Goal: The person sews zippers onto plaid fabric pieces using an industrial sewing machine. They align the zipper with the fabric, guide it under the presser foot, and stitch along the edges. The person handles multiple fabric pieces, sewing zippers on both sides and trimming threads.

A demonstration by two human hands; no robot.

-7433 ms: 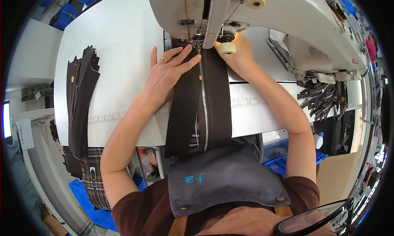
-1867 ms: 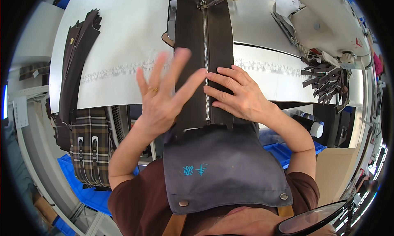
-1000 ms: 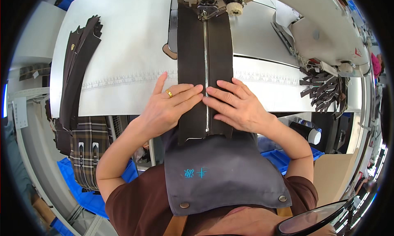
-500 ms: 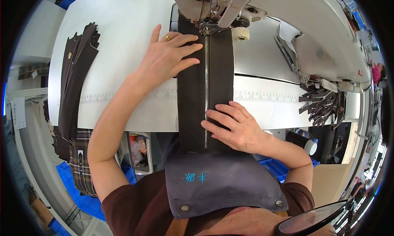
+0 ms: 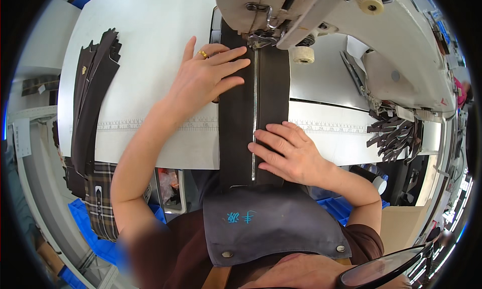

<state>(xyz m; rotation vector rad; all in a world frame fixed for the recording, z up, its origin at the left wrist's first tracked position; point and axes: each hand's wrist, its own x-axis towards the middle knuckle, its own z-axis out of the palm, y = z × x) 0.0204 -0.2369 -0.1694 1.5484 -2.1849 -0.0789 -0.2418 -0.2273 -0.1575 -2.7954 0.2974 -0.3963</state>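
- The left hand [image 5: 206, 77] is palm down with its grip unclosed: fingers fanned, fingertips over the left half of a dark brown fabric strip [image 5: 236, 121], near the head of the sewing machine [image 5: 371, 35].
- Its little finger lifts away from the others; the finger beside it wears a gold ring [image 5: 202, 54].
- The left arm bends at an outflung elbow, the forearm slanting up and inward across the table [image 5: 150, 63].
- The right hand [image 5: 296, 156] lies lower, its grip likewise unclosed, fingers parted and pointing left, tips at the metal zipper [image 5: 255, 95].
- The right elbow is sharply bent, the forearm coming in low from the right.
- The strip runs from beneath the machine head past the table's near edge to the grey apron [image 5: 281, 213], the zipper along its length.
- How firmly either hand presses, I cannot tell.
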